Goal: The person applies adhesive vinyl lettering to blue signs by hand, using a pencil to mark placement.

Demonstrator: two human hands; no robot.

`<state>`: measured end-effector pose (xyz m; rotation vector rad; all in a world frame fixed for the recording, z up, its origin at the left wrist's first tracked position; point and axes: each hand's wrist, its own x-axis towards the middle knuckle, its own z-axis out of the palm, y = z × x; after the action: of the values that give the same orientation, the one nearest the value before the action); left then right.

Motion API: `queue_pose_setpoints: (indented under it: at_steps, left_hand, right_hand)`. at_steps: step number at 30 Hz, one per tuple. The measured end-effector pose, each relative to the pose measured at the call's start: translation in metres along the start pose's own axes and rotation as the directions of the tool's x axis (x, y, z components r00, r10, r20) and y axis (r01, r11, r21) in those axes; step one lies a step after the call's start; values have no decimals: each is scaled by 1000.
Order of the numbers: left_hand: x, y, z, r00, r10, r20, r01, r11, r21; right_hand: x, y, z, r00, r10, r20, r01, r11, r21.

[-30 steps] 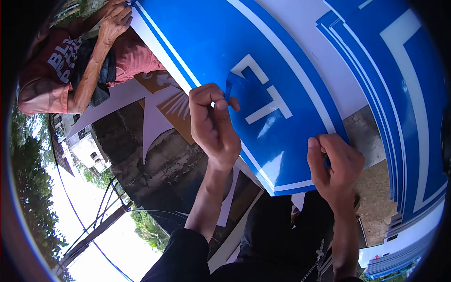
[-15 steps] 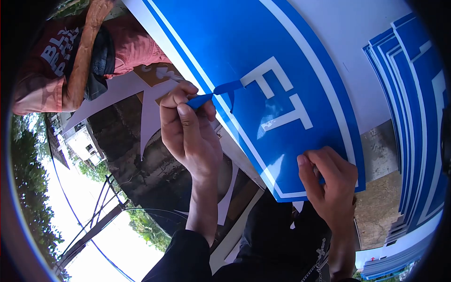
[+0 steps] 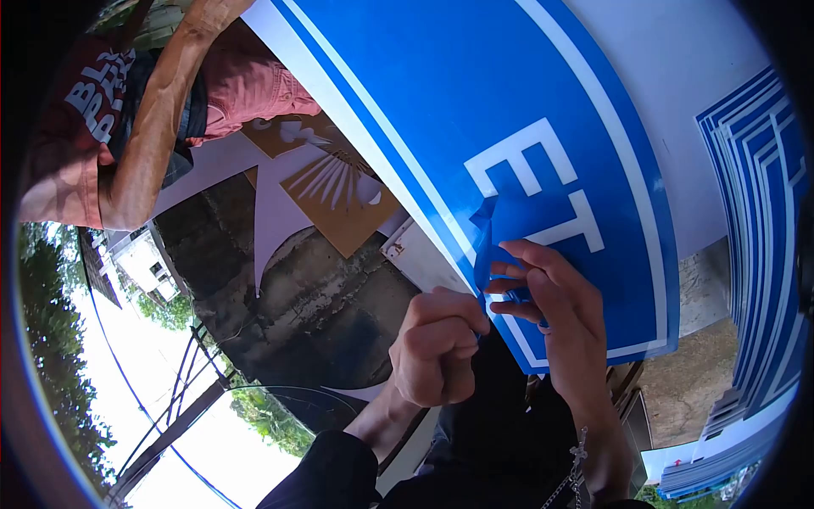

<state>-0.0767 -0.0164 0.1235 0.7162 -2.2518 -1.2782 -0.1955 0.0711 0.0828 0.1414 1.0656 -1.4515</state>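
A blue sign panel [image 3: 441, 93] with a white border and the white letters ET [image 3: 530, 165] lies on a white surface in front of me. A thin, creased strip of blue film [image 3: 483, 254] stretches from beside the letter E down to my left hand [image 3: 439, 346]. That hand is closed in a fist at the panel's lower left edge, gripping the strip's lower end. My right hand [image 3: 564, 318] is over the bottom of the panel, just below the T. Its fingers are apart and point left, tips close beside the strip.
A stack of similar blue-and-white panels [image 3: 755, 220] stands at the right. Upper left, another person [image 3: 127, 144] in a red shirt has an arm by the panel's edge. White cut pieces lie on a brown sheet [image 3: 343, 204] beyond the left edge.
My left hand has come down and right with the film strip, turning into a fist. My right hand has moved up and left, fingers opening. The letter that showed two bars now shows three.
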Motion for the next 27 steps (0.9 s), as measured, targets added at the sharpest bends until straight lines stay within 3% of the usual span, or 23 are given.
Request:
queue_pose_setpoints:
  at_steps: [1,4,7,10,13,14,17,21,24,27]
  left_hand:
    - [-3,4,1,1000,17,21,-17,1000,-17]
    - [-11,13,-3,994,26,103,-19,997,-69]
    - [-19,23,-9,980,13,197,20,986,-165]
    - [-16,29,-15,965,86,249,2,943,-334]
    - [-14,28,-12,993,-104,56,115,961,-253]
    - [-10,28,-17,981,-190,38,193,974,-120]
    - [6,17,-23,960,-275,47,270,959,91]
    - [16,9,-19,988,-145,60,127,963,238]
    - [19,9,-22,988,-113,101,84,963,255]
    - [24,-1,-28,989,-81,122,77,996,32]
  right_hand:
    - [1,-1,3,997,71,-2,-70,988,138]
    - [3,-2,13,997,70,16,-72,964,257]
    - [5,-10,24,999,10,34,-10,1000,10]
    - [10,-20,24,993,41,115,-32,997,-77]
    - [9,-5,18,966,-66,249,-18,946,323]
    - [8,-2,20,965,-92,246,-51,855,517]
    - [3,-16,25,983,-34,183,-52,894,445]
    - [1,-4,34,983,-151,108,131,976,174]
    - [2,2,31,982,-167,87,158,981,110]
    - [2,-3,14,992,-122,23,117,982,152]
